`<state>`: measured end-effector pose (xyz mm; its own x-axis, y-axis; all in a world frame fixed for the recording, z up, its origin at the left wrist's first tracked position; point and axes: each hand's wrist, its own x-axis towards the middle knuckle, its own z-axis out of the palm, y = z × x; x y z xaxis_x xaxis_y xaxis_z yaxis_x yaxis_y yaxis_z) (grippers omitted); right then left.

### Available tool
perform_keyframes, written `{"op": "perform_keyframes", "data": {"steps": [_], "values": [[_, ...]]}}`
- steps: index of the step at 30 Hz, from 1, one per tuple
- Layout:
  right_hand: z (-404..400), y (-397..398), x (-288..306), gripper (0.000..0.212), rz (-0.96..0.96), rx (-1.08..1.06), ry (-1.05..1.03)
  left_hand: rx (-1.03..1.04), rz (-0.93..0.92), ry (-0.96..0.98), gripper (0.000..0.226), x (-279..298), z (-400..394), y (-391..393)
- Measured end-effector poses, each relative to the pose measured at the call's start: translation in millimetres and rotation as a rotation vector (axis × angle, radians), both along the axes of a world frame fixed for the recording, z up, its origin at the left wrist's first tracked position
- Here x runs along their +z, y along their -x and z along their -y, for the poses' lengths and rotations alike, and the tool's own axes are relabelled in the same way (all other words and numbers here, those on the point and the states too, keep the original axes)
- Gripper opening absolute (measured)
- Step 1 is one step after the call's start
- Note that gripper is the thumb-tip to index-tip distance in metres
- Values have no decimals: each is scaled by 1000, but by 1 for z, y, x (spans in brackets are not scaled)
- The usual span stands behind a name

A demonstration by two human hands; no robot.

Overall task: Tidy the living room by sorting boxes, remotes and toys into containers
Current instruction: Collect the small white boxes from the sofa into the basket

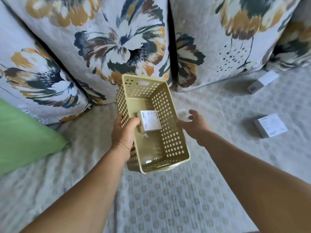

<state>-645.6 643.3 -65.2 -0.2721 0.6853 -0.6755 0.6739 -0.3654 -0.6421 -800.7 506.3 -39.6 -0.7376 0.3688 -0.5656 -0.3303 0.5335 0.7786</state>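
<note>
Basket (170, 132): perforated plastic, smooth, slight sheen. White box (150, 121) inside: matt printed cardboard. Sofa seat (168, 199): woven textured cloth. Back cushions (117, 39): matt floral fabric.

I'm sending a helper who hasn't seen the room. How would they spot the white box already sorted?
Find the floral cushions on the sofa; in front of them the left hand holds a yellow-green perforated basket. The white box lies inside it, unlike the two white boxes lying loose on the sofa cover to the right.
</note>
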Motion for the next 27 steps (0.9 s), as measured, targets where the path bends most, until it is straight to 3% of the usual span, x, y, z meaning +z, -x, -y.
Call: {"op": "perform_keyframes", "data": {"steps": [2,4,8,14,18,24,27], "values": [[8,6,-2,60,-84,-25,115,-58,6,-8,69,3,0,-6],[13,13,-3,45,-75,-36,103,-98,12,-5,68,4,-2,-9],[14,18,-9,50,-47,-154,90,-110,-39,15,66,7,2,2],[32,31,-34,44,75,-57,48,-36,-29,32,70,5,32,33],[42,52,-54,56,207,90,-66,-6,-20,49,78,-3,52,49],[40,51,-72,94,521,263,-235,-7,-19,54,59,-17,63,59],[41,45,-81,88,597,373,-325,-4,-21,64,57,-22,66,59]]}}
